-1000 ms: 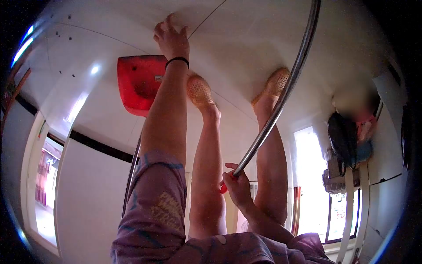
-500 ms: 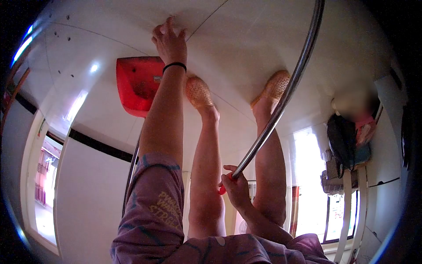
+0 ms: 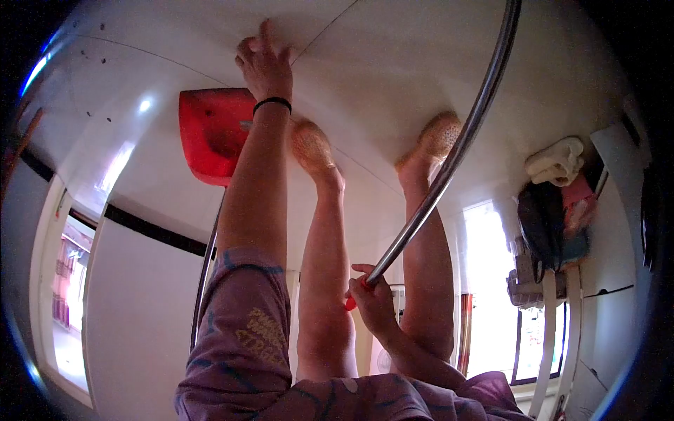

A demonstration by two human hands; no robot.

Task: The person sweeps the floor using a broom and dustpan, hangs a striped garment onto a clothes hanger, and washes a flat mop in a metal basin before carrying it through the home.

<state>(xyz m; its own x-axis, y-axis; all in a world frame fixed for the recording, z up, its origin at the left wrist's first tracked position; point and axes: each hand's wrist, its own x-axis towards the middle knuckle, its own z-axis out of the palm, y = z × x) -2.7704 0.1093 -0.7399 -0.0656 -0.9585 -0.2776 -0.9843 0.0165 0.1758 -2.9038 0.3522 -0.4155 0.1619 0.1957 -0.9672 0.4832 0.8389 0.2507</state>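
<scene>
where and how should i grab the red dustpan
Take the red dustpan by its thin rod, likely best from the person's left: the rod appears to run from the dustpan's narrower, rounded end, slim enough to wrap around, while the left arm lies close along its other side.

We're up on the wearer's head, one very wide lens aimed steeply down at the pale floor (image 3: 365, 77), black closing in round the corners. Close in, the shirt (image 3: 344, 400) fills the bottom edge, legs (image 3: 326, 259) stretch up and away to the shoes (image 3: 312, 146), and what a sweep: doorway (image 3: 76, 316) lower left, window (image 3: 537, 344) lower right, both bent by the lens!
</scene>
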